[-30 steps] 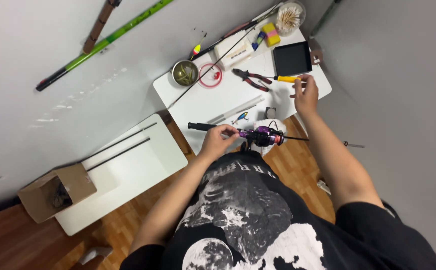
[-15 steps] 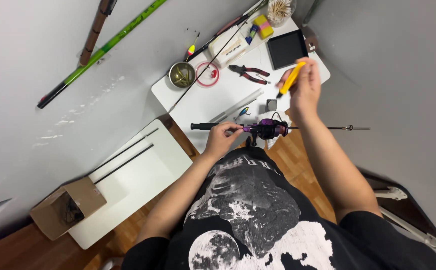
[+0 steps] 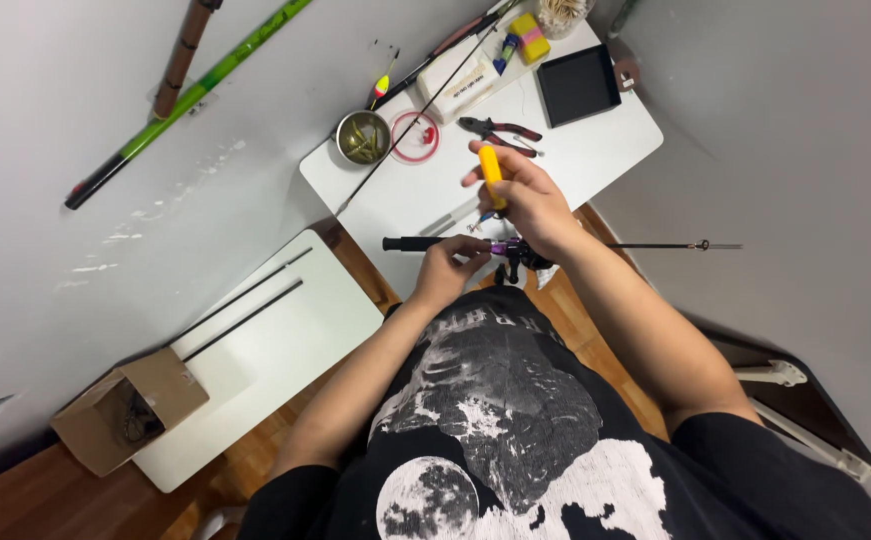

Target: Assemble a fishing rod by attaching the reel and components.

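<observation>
Left hand — fingers closed around a short fishing rod just behind its purple reel seat, holding it level above the near edge of the white bench.
Rod axis — runs crosswise in front of the body: black grip to the person's left, thin tip section reaching right, out past the bench edge toward the grey wall. A dark reel hangs under it, between the two hands.
Right hand — closed on a yellow-handled tool, held upright just above the reel seat; its working end is hidden by the fingers. This hand is the nearer to the reel.
On the bench beyond: red-handled pliers, a metal bowl, a black tray, a second slim rod lying diagonally.
Open room — bare bench surface directly beyond the hands; a low side bench to the left carries two dark rod sections and a cardboard box.
</observation>
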